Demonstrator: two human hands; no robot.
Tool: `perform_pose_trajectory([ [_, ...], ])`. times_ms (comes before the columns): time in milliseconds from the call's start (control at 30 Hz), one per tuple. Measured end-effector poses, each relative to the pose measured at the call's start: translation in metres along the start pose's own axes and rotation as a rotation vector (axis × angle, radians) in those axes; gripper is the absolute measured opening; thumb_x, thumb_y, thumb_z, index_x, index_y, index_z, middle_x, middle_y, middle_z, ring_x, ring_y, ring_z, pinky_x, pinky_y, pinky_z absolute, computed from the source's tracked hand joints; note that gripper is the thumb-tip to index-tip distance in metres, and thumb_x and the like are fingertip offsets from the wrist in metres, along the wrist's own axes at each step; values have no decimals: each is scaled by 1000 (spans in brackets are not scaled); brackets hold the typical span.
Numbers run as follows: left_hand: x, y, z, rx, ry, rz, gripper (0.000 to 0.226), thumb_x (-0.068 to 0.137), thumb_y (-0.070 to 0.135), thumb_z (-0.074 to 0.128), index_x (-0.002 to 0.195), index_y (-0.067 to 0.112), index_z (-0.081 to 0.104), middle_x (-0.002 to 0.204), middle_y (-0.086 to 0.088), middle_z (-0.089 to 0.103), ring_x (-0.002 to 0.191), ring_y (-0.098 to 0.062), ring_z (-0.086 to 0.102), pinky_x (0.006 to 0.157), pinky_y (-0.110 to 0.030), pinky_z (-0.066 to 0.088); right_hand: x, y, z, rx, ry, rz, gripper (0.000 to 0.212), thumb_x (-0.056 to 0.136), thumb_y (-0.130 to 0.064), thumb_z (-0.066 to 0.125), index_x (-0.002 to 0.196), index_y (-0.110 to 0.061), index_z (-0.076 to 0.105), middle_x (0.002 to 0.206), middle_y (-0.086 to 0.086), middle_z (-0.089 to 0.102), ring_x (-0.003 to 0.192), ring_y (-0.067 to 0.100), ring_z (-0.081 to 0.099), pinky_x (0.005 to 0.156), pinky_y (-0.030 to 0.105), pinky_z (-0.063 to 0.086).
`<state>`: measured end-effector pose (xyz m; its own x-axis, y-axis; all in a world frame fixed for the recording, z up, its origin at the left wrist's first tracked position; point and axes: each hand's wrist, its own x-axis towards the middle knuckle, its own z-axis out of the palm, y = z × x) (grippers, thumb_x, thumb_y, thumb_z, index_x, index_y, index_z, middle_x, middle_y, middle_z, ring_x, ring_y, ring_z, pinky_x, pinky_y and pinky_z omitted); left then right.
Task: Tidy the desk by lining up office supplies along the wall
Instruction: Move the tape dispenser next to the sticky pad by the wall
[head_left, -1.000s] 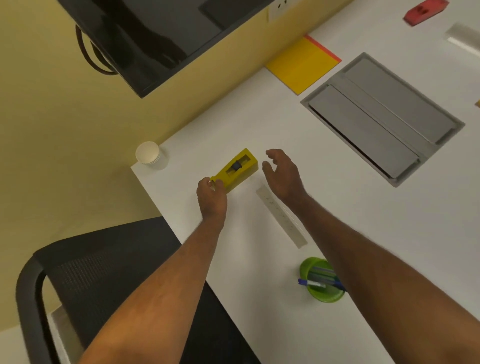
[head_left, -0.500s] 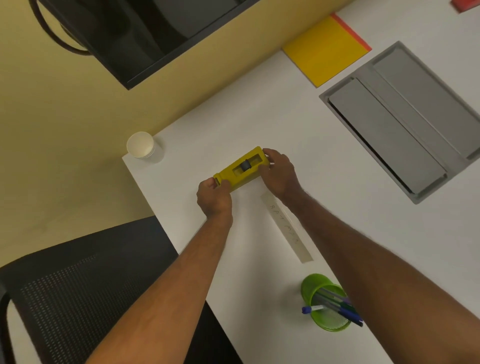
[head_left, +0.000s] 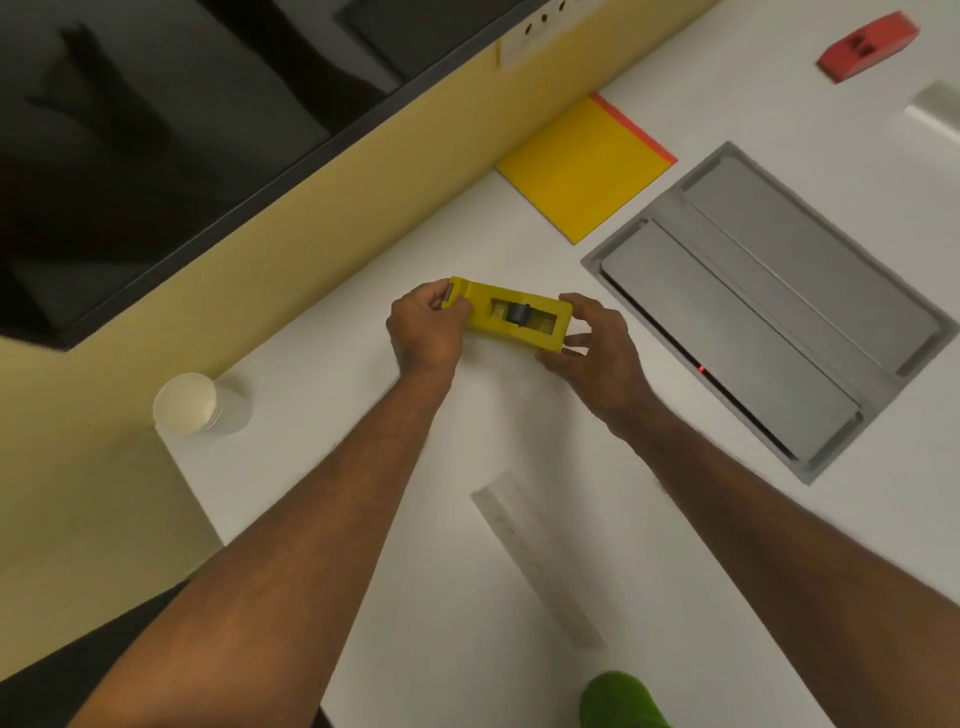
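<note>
A yellow tape dispenser (head_left: 511, 317) with a dark roller in its slot is held over the white desk (head_left: 332, 364), a short way from the yellow wall (head_left: 322, 208). My left hand (head_left: 423, 330) grips its left end with curled fingers. My right hand (head_left: 589, 345) pinches its right end between thumb and fingers. A clear ruler (head_left: 537, 566) lies flat on the desk between my forearms. The rim of a green pen cup (head_left: 621, 701) shows at the bottom edge.
A white paper cup (head_left: 187, 402) stands at the desk's left corner by the wall. A yellow notepad (head_left: 584, 169) lies against the wall. A grey cable hatch (head_left: 769, 312) is set into the desk on the right. A red stapler (head_left: 865, 47) and a white object (head_left: 935, 109) lie far right. A dark monitor (head_left: 156, 130) hangs above.
My right hand has taken hold of the dispenser's right end. Both hands have carried it away from the ruler toward the wall and turned it more level.
</note>
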<state>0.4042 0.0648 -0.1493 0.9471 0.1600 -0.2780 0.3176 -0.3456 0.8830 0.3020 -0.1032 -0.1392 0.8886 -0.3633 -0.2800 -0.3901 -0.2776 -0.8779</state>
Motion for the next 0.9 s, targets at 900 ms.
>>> perform_pose_trajectory([
  [900, 164, 25, 85, 179, 61, 235, 24, 88, 22, 66, 110, 20, 77, 96, 2, 74, 83, -10, 64, 80, -25, 54, 127, 0, 49, 3, 185, -18, 65, 77, -38, 87, 127, -18, 50, 123, 1, 53, 110, 17, 56, 85, 39, 61],
])
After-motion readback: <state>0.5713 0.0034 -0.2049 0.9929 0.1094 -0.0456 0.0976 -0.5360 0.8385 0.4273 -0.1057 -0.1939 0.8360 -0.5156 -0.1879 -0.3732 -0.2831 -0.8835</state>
